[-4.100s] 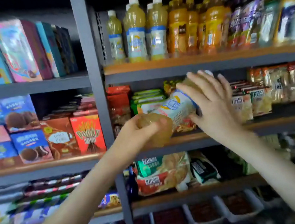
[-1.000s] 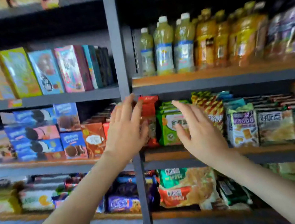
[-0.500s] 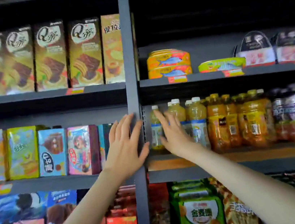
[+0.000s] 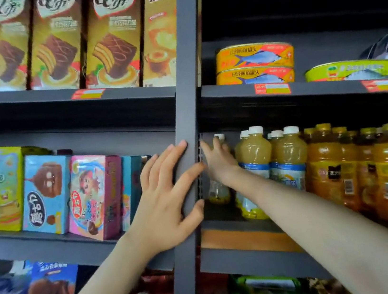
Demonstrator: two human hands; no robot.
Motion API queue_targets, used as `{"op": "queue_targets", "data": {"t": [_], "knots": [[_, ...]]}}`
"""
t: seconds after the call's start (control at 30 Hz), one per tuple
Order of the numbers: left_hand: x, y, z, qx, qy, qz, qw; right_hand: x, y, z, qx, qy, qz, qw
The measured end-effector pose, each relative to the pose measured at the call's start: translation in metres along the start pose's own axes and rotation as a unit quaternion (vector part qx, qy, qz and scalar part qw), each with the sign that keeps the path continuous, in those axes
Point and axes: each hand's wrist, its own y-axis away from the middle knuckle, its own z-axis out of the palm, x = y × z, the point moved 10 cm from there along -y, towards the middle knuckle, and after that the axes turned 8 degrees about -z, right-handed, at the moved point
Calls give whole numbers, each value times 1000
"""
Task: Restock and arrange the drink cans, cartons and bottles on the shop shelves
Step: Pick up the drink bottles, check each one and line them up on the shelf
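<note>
The pale bottle (image 4: 218,191) is standing at the left end of the drinks shelf (image 4: 246,239), towards its back edge and just beside the upright post (image 4: 183,113). It is looking full, so I am judging it rather heavy for one hand. The plastic body is probably stiff enough but smooth and a little slippery. The good place to take it is around the narrow shoulder under the white cap, with the thumb opposite the fingers. The other pale bottles (image 4: 255,153) are standing just beside it on the right, so a careless pull is risking to knock them.

The right hand (image 4: 217,163) is lying against the upper part of this bottle, its fingers pointing up beside the cap. They are looking nearly straight, but the hand is hiding the bottle's middle, so I cannot tell whether the grip is clamped on it or only touching. The left hand (image 4: 163,201) is holding nothing. Its grip is apart, the fingers spread and pressing flat on the upright post.
</note>
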Motion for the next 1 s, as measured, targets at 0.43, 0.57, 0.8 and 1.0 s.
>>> {"op": "queue_targets", "data": {"t": [0.43, 0.57, 0.8, 1.0], "knots": [[-3, 1, 2, -16, 4, -19, 1000, 19, -48, 26, -41, 83, 33, 995], [-2, 2, 2, -14, 0, -19, 1000, 20, -43, 16, -16, 71, 21, 997], [1, 2, -1, -9, -18, -21, 1000, -21, -23, -13, 39, 7, -50, 998], [4, 3, -1, -22, -41, -21, 999, -52, 22, -29, 37, -80, -111, 990]]}}
